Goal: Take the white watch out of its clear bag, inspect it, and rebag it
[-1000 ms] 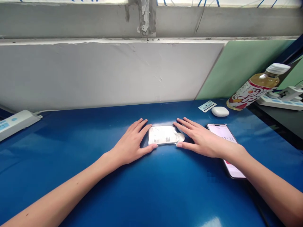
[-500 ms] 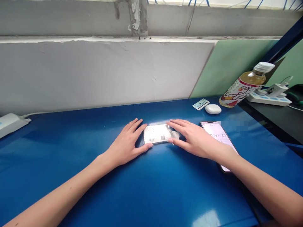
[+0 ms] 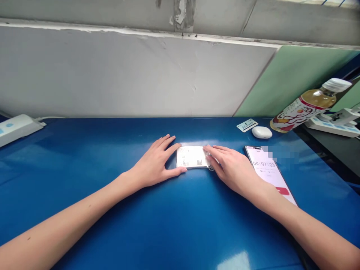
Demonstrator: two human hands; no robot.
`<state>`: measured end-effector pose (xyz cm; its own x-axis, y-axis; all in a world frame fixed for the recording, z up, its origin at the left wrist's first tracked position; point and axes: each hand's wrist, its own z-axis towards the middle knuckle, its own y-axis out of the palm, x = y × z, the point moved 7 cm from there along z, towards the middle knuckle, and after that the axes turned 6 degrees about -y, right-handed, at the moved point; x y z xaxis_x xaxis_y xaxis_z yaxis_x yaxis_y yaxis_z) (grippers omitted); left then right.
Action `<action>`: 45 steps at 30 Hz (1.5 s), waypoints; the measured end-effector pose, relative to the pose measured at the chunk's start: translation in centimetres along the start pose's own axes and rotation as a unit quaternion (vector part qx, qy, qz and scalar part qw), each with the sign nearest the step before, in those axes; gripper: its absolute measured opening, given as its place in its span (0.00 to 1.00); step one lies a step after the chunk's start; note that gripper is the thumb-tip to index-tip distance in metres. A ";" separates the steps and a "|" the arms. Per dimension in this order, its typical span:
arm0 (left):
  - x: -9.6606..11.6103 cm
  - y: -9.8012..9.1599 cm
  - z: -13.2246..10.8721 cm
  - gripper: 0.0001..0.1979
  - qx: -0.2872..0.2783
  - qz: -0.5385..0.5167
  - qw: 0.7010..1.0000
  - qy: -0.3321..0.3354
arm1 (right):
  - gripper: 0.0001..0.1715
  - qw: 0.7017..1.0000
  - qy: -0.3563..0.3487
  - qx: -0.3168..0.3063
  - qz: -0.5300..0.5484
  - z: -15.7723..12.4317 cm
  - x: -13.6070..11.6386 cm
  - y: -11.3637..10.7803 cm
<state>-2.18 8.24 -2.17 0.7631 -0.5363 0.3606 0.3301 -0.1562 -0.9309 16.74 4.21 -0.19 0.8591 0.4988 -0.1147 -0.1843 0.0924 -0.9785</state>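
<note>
A flat white card holder [image 3: 192, 156] lies on the blue table, with small dark print and a square code on its face. Around its left end is my left hand [image 3: 157, 161], index fingertip at the top corner and thumb at the bottom edge; the other fingers stretch out over the table. The fingers of my right hand [image 3: 230, 165] are bent together on the holder's right end and cover it. A bit of beaded chain [image 3: 210, 168] peeks out beneath my right fingers.
Right of my right hand lies a phone [image 3: 266, 165] showing a timer. Behind it are a white earbud case [image 3: 261, 132], a small printed card [image 3: 247, 125] and a leaning drink bottle [image 3: 306, 107]. Power strips sit at far left [image 3: 21, 127] and far right [image 3: 334, 123]. A wall closes the back.
My right fingers have drawn together and now cover the clear round piece at the holder's right end. My left hand keeps its place at the left end. The view has tilted and shifted slightly.
</note>
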 end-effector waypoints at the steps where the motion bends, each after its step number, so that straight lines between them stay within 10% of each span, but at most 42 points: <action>1: 0.0 0.0 0.0 0.41 -0.001 0.003 1.000 0.000 | 0.23 1.000 -0.001 -0.005 -0.007 0.0 0.0 0.1; 29: 0.3 0.1 -0.1 0.36 -0.009 0.043 0.999 0.022 | 0.21 0.990 0.070 0.045 0.114 -0.2 1.4 0.5; 45: 0.4 0.1 -0.1 0.34 -0.003 0.033 0.999 0.013 | 0.12 0.988 -0.085 0.119 -0.056 -0.6 -0.7 -0.7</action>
<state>-1.92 7.90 -2.08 0.7685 -0.5663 0.2977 0.2772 -0.1245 -0.9527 16.50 3.29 0.53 0.7920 0.6091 0.0418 -0.2177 0.3457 -0.9128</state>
